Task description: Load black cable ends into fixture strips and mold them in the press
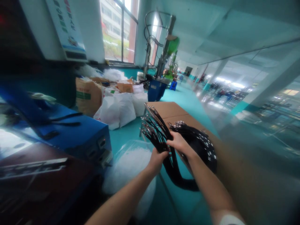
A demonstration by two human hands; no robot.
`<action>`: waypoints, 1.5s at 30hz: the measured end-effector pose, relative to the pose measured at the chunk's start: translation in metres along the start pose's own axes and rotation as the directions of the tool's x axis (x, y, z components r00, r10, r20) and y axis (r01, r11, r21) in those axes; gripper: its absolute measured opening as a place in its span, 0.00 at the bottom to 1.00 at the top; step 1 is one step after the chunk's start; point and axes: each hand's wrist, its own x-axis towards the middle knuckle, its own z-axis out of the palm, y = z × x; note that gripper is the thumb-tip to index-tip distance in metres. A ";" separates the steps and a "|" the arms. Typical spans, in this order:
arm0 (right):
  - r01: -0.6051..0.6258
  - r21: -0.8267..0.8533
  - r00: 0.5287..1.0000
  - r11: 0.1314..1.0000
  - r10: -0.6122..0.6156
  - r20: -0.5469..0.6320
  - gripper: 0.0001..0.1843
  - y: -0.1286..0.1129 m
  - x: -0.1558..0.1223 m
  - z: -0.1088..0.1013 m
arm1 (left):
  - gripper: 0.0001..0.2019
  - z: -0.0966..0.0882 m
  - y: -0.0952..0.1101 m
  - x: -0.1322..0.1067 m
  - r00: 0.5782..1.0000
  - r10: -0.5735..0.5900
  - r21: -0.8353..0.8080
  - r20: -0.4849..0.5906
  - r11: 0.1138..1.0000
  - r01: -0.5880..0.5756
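Observation:
Both my hands grip a thick bundle of black cables [173, 175] with many loose metal-tipped ends fanning out at the upper left. My left hand [157, 160] is closed around the lower part of the fanned ends. A little higher and to the right, my right hand [179, 143] wraps round another part of the bundle. The cables sag in a loop below the hands. Beside my right hand, a curved pile of black cables [199, 137] with shiny ends rests on the cardboard-topped table [171, 109]. My palms and inner fingers are hidden.
A blue machine [86, 131] with a brown worktop [47, 184] stands at left. Below my left arm lies a clear bag of white material [131, 165]. White sacks [117, 109], a brown paper sack [87, 97] and a blue bin [156, 89] sit near the windows. Motion blurs the right side.

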 end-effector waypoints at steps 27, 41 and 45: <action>0.113 0.032 0.968 0.993 -0.103 -0.228 0.05 -0.007 -0.020 0.035 | 0.14 -0.009 0.004 -0.003 0.996 -0.056 -0.087 0.074 0.994 0.063; -0.020 -0.056 0.994 0.998 0.014 -0.109 0.05 -0.002 -0.016 0.016 | 0.31 -0.003 0.014 -0.004 0.988 -0.151 -0.125 -0.033 0.981 0.146; -0.029 0.014 0.993 0.999 0.030 -0.117 0.08 0.004 -0.017 0.004 | 0.22 -0.007 0.014 -0.002 0.989 -0.149 -0.120 -0.017 0.982 0.146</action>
